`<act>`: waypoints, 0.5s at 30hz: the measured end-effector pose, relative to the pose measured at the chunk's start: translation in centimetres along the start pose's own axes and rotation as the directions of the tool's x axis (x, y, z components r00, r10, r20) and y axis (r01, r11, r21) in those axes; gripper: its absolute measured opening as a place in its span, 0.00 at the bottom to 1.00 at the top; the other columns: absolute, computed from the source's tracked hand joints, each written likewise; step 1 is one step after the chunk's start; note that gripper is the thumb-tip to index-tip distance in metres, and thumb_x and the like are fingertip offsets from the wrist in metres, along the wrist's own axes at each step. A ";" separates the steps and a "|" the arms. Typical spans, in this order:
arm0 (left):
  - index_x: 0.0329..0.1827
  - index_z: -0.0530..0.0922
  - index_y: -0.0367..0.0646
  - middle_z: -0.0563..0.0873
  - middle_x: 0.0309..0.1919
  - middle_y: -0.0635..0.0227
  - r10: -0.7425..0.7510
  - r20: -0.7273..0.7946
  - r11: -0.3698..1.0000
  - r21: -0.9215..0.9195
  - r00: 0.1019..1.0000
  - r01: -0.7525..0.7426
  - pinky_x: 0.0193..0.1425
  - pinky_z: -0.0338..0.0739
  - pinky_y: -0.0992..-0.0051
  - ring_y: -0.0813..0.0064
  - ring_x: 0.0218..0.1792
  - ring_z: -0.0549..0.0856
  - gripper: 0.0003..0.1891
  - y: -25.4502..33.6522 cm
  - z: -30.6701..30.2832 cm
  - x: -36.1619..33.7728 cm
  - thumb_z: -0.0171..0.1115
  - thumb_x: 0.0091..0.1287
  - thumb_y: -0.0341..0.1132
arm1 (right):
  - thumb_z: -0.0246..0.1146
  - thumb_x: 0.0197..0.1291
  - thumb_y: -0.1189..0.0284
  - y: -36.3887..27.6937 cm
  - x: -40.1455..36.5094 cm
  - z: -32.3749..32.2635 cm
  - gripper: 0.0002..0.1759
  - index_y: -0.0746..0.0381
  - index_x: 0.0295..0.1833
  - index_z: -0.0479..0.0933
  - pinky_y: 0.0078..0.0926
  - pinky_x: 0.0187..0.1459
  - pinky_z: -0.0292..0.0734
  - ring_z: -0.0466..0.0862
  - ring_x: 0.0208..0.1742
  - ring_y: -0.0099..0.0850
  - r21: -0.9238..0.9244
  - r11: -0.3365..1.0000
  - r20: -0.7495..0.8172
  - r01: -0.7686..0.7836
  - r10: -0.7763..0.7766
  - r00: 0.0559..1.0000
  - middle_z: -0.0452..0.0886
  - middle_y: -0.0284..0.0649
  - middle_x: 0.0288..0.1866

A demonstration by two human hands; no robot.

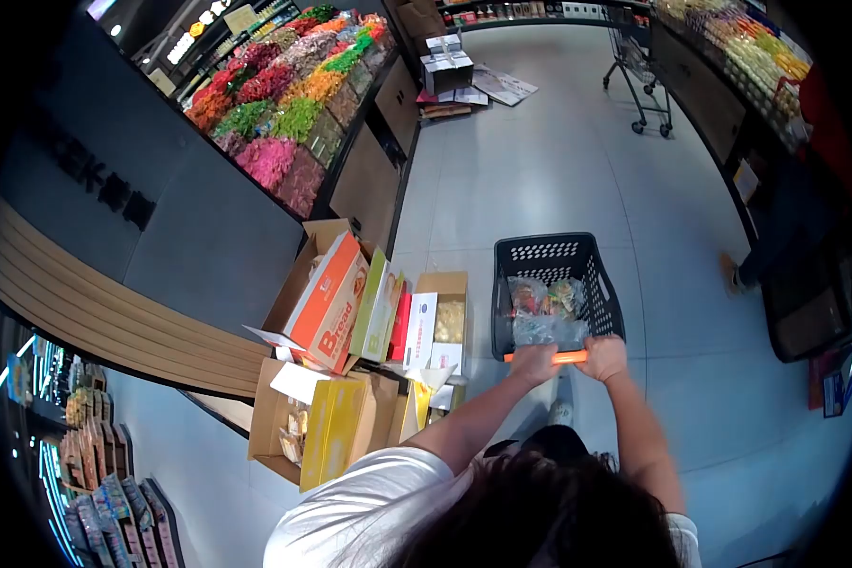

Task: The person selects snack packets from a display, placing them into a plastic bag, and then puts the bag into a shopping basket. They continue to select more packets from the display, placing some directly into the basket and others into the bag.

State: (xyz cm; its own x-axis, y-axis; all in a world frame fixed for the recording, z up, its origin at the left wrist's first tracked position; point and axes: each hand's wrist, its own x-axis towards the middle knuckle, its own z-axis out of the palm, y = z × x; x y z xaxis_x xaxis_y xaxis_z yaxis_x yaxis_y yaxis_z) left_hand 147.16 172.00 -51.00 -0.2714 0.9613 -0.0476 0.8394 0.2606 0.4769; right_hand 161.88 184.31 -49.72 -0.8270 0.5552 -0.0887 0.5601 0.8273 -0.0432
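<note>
A black plastic shopping basket (610, 284) with perforated walls is in front of me, low over the floor. My left hand (536, 363) is closed around the left part of its orange handle (569, 358). Further right on the same handle, my right hand (605, 359) is wrapped too. Inside the basket lie clear plastic bags (545, 301) with reddish and greenish contents that I cannot make out. A paler clear bag (549, 330) rests nearest the handle.
Opened cardboard boxes, one a red-and-white bread box (329, 301), crowd the floor at left. Bins of colourful wrapped goods (293, 118) stand beyond them. A metal shopping cart (638, 71) is ahead at right. Flattened cardboard (505, 83) lies ahead. Another person's leg (776, 222) shows at right.
</note>
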 end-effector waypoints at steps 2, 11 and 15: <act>0.31 0.79 0.49 0.85 0.26 0.65 0.005 -0.018 1.000 0.003 1.000 -0.004 0.34 0.79 0.59 0.59 0.30 0.85 0.12 0.3 -1.8 2.6 0.65 0.52 0.46 | 0.65 0.41 0.49 1.3 2.6 -1.7 0.20 0.55 0.27 0.79 0.33 0.38 0.76 0.85 0.29 0.35 -0.012 1.000 -0.007 0.023 -0.023 1.000 0.84 0.37 0.26; 0.36 0.80 0.51 0.86 0.30 0.65 -0.142 -0.017 0.986 0.082 0.990 0.143 0.38 0.81 0.61 0.61 0.33 0.87 0.13 -4.3 -4.9 12.2 0.66 0.51 0.47 | 0.66 0.43 0.51 3.6 14.3 -2.5 0.18 0.54 0.27 0.78 0.32 0.36 0.75 0.84 0.26 0.34 0.052 0.990 -0.077 0.132 -0.128 0.989 0.82 0.36 0.23; 0.36 0.79 0.50 0.86 0.31 0.65 -0.171 -0.045 0.980 0.097 0.984 0.175 0.38 0.81 0.61 0.61 0.33 0.87 0.14 -5.9 -5.4 18.0 0.66 0.51 0.47 | 0.67 0.42 0.51 6.1 20.4 -2.1 0.18 0.54 0.26 0.77 0.33 0.35 0.75 0.83 0.25 0.33 0.088 0.984 -0.111 0.156 -0.146 0.983 0.81 0.35 0.22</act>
State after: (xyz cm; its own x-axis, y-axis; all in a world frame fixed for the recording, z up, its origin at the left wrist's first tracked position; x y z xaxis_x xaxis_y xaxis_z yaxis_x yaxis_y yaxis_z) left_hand 134.79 187.30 -49.88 -0.4321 0.8975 -0.0886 0.8208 0.4321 0.3737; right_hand 148.34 200.83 -49.71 -0.9003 0.4343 0.0299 0.4261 0.8931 -0.1443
